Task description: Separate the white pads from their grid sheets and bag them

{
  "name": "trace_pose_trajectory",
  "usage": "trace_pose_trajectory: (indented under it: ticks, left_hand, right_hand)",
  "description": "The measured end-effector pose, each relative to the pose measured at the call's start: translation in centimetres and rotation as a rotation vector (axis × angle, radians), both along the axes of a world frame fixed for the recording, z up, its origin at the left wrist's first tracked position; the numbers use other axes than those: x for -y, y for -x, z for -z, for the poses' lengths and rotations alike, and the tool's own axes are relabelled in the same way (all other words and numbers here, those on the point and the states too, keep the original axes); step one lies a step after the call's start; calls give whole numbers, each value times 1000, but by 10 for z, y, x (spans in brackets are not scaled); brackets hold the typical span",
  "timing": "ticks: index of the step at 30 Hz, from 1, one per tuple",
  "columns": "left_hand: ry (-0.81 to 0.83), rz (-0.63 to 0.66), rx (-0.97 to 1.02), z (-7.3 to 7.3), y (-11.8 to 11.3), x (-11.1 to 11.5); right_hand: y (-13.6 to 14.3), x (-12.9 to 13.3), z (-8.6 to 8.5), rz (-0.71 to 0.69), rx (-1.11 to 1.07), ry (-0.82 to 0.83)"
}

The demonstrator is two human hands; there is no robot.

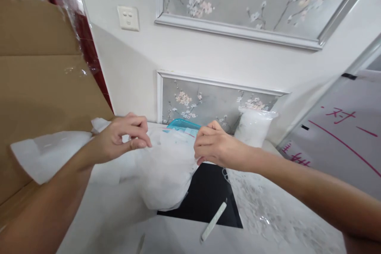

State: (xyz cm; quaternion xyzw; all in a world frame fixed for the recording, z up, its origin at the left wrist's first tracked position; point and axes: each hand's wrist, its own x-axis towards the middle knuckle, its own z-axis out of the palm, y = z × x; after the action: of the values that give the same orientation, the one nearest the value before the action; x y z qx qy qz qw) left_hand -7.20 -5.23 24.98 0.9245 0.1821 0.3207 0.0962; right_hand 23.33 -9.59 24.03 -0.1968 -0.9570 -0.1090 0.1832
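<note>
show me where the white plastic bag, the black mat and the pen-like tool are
white plastic bag (165, 180): head view, middle of its front
black mat (210, 192): head view, bare surface right of the bag
pen-like tool (213, 222): head view, middle of its pale handle

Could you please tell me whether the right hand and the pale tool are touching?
Apart: in the head view, a bare stretch of the black sheet shows between the right hand and the pale tool.

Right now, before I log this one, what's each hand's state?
Left hand: closed, fingers pinching the white bag at its upper edge.
Right hand: closed, pinching the bag's opposite side.
</note>
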Motion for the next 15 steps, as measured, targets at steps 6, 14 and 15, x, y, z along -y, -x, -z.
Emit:
trace_pose_trajectory:
  ticks: [6,14,15]
  left_hand:
    - [338,-46,-574,-42,-83,10]
    - [456,123,-781,-16,-114,6]
    - [455,121,-790,-11,-112,6]
  right_hand:
    - [11,10,15,6,-221,-458]
    - [-2,15,41,157,-335,-186]
    - [-5,16,42,208,-329,-107]
